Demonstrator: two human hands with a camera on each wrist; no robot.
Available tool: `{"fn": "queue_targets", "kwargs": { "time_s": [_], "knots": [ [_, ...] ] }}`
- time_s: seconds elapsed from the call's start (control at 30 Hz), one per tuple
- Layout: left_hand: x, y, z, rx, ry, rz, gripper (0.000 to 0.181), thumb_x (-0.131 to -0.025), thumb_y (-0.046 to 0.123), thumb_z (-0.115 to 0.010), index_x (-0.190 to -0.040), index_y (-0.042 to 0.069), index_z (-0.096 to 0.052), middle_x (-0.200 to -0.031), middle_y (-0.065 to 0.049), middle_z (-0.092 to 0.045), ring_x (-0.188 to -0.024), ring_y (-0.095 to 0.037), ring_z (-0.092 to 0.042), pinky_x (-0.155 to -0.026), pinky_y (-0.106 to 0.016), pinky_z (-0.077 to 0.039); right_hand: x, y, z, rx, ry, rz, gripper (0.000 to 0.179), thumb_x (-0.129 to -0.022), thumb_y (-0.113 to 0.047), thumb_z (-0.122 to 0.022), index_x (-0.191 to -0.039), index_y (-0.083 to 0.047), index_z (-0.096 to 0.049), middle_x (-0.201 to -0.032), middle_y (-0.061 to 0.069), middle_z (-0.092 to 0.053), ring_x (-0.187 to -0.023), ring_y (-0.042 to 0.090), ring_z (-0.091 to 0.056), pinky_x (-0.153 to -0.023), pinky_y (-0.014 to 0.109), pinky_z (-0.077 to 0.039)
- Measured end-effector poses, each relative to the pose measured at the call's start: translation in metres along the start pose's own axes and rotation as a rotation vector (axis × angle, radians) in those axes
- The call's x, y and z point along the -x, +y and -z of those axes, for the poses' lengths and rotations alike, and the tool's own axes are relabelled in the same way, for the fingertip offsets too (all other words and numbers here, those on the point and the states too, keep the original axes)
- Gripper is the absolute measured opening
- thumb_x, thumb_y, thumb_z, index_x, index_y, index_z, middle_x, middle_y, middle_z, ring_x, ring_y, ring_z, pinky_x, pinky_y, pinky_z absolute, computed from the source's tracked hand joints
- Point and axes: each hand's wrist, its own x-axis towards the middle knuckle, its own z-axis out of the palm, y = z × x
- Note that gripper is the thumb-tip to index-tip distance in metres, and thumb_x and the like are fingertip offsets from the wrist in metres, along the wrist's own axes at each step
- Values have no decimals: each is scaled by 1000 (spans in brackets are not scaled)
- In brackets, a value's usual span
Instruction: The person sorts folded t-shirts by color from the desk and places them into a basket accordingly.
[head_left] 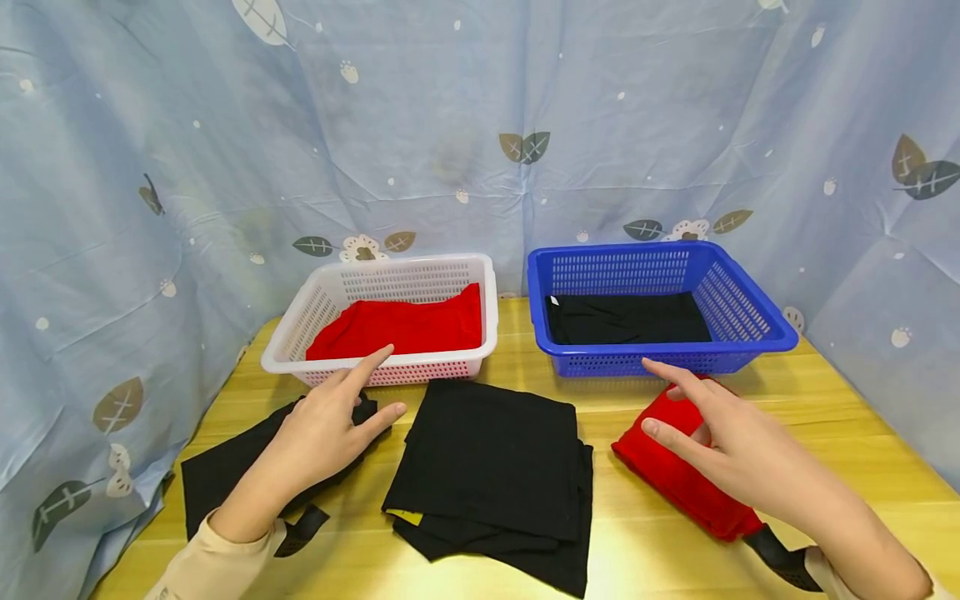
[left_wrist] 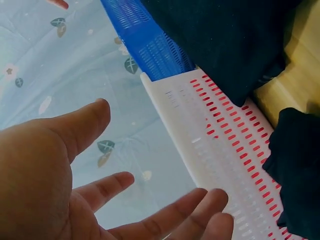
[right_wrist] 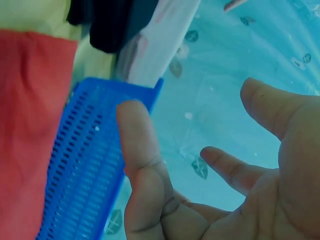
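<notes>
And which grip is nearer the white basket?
Left. The left grip is near the front of the white basket; the right grip is farther right, by the blue basket.

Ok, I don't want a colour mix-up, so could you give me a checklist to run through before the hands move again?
1. Left hand free: ok, it holds nothing.
2. Right hand free: ok, it holds nothing.
3. White basket one colour: ok, only red cloth shows inside.
4. Blue basket one colour: ok, only black cloth shows inside.
5. Middle black pile squared up: not ok, lower layers stick out unevenly.
6. Left black piece neatly folded: cannot tell, the left hand and forearm hide part of it.
</notes>
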Motion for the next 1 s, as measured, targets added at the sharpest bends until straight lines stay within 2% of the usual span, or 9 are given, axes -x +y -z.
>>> {"fn": "queue_targets", "kwargs": {
  "time_s": [0.13, 0.3, 0.37, 0.47, 0.57, 0.63, 0.83, 0.9, 1.0],
  "knots": [
    [0, -5, -2, 71, -55, -12, 78, -100, 39, -78, -166, 23, -40, -123, -15, -72, -93, -21, -71, -87, -52, -61, 0, -5, -7, -57, -18, 43, 75, -104, -47, -69, -167, -27, -35, -138, 16, -67, -60, 3, -57, -59, 24, -51],
    [1, -11, -4, 145, -143, -4, 79, -101, 43, -75, -167, 24, -36, -125, -17, -75, -86, -10, -73, -85, -46, -62, 1, -8, -17, -93, -90, 59, 75, -104, -53, -66, -167, -29, -34, -140, 14, -68, -57, 2, -63, -78, 32, -61],
    [1, -13, -6, 162, -171, -7, 78, -101, 44, -74, -167, 24, -36, -124, -17, -75, -86, -9, -72, -84, -44, -62, 1, -8, -21, -109, -130, 53, 75, -104, -54, -65, -168, -30, -34, -140, 13, -68, -56, 4, -65, -85, 35, -62],
    [1, -18, -11, 189, -210, -30, 79, -101, 44, -74, -167, 23, -35, -122, -16, -75, -87, -8, -73, -83, -39, -61, 1, -8, -27, -165, -205, 20, 76, -104, -52, -67, -168, -31, -32, -142, 14, -66, -56, 8, -66, -86, 36, -61],
    [1, -21, -16, 216, -247, -52, 79, -101, 43, -75, -167, 21, -35, -122, -18, -75, -88, -10, -74, -80, -36, -61, 1, -7, -33, -195, -262, -10, 78, -104, -51, -67, -169, -32, -29, -144, 16, -65, -56, 10, -67, -93, 47, -62],
    [1, -21, -19, 230, -267, -53, 79, -101, 42, -75, -166, 21, -36, -123, -20, -74, -87, -10, -73, -78, -33, -59, 1, -7, -36, -211, -284, -28, 78, -103, -50, -68, -169, -33, -29, -143, 16, -65, -57, 11, -68, -92, 49, -62],
    [1, -21, -25, 270, -317, -35, 78, -100, 41, -76, -166, 23, -38, -120, -16, -74, -85, -9, -72, -76, -30, -58, 3, -6, -43, -292, -329, -7, 75, -105, -47, -67, -169, -33, -30, -133, 14, -67, -58, 14, -70, -71, 27, -56],
    [1, -21, -28, 286, -338, -29, 79, -100, 40, -76, -166, 23, -38, -116, -12, -74, -83, -9, -71, -74, -28, -57, 3, -5, -47, -331, -350, 25, 74, -106, -45, -67, -169, -31, -31, -131, 14, -68, -57, 15, -70, -70, 26, -56],
    [1, -21, -32, 312, -378, -12, 79, -100, 40, -77, -167, 22, -38, -112, -8, -72, -82, -9, -70, -73, -28, -55, 3, -4, -54, -358, -377, 59, 73, -107, -44, -66, -169, -30, -31, -129, 13, -68, -56, 15, -70, -75, 27, -57]
  ]
}}
